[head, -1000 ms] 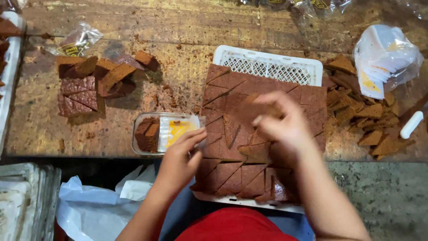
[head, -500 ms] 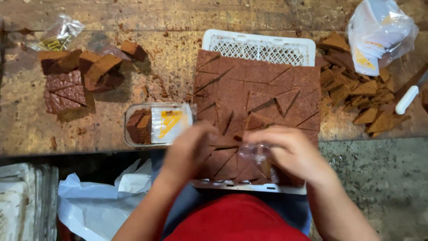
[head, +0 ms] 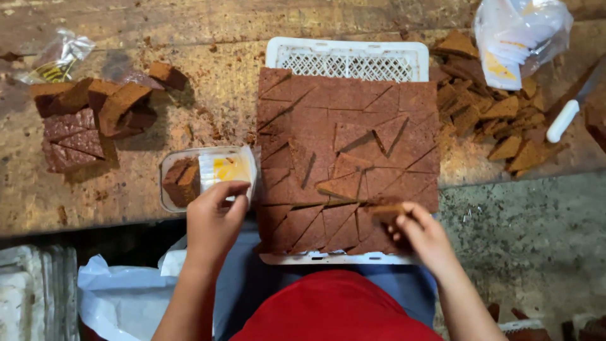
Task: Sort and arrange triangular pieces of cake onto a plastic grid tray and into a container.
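Left hand (head: 213,218) rests curled on the clear plastic tray's (head: 169,165) near edge, gripping nothing. Right hand (head: 421,235) pinches a brown triangular cake piece (head: 386,211) at the white crate's (head: 344,58) near right corner. Half a second ago, both hands met mid-slab.

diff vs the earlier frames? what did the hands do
The left hand left the cut brown slab and now touches the clear tray with the yellow-printed wrapper. The right hand, half a second ago beside the left at the slab's near edge, now pinches a brown piece there. White crate and side piles unchanged.
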